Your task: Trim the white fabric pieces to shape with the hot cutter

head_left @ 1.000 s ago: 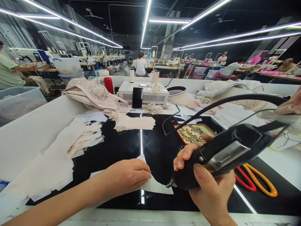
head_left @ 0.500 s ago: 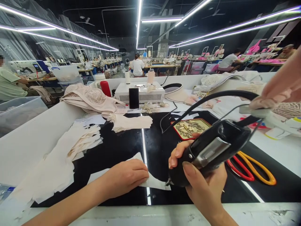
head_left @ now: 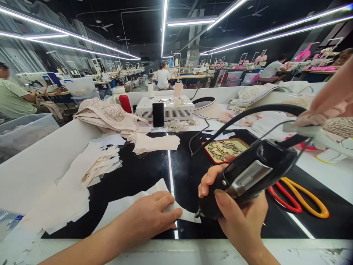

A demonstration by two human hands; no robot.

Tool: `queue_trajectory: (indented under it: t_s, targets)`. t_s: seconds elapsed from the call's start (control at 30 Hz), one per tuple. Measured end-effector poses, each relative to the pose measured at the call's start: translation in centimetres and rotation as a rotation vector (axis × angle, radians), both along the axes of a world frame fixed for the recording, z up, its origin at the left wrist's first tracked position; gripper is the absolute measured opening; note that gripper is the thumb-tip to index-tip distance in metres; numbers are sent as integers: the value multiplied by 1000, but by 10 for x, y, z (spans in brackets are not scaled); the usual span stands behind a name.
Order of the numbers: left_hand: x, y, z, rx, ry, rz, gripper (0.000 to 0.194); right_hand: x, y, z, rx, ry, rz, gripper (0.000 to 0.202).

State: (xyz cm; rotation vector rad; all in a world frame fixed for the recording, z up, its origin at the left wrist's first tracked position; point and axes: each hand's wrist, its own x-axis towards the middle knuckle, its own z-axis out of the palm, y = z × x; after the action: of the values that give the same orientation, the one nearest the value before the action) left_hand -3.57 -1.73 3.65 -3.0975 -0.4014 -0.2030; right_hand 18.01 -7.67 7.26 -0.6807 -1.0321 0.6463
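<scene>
My left hand (head_left: 154, 213) presses down on a white cut sheet (head_left: 147, 191) lying on the black table top, its thumb and fingers partly spread. My right hand (head_left: 237, 213) is wrapped round a black handheld tool (head_left: 248, 180) with a silver plate on its side. The tool's small metal tip touches or hovers at the sheet's narrow right end; which of the two cannot be told. Another hand (head_left: 331, 95) at the upper right is by the tool's black cable (head_left: 264, 107), next to a pale piece.
Stacks of pale fabric (head_left: 68, 187) lie at the left, with lace pieces (head_left: 110, 114) behind. A phone (head_left: 158, 115) leans on a white box (head_left: 176, 106). A tray of seeds (head_left: 226, 150) and red and orange handles (head_left: 303, 198) are at the right. People sit farther back.
My left hand has shifted slightly, and its thumb now reaches farther right on the sheet. More of the sheet shows at the left. The tool and my right hand have hardly moved.
</scene>
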Motion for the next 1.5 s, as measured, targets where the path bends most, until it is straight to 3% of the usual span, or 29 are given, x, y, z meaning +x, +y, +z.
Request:
queue_trajectory:
  t_s: [0.4, 0.73, 1.0, 1.2, 1.5]
  targets:
    - [0, -4, -12, 22, -157, 9, 23, -9, 17, 5, 10, 57, 0, 43]
    - [2, -5, -5, -69, -88, 45, 35, -21, 28, 1, -10, 56, 19, 38]
    - [2, -5, -10, -86, -125, 64, 38, -24, 28, 2, -10, 13, 8, 31]
    - [0, -4, -12, -106, -158, 71, 36, -25, 34, 4, -17, 66, 4, 48]
    - [-2, -2, -10, -76, -223, 67, 38, -27, 34, -1, -20, 30, 18, 35]
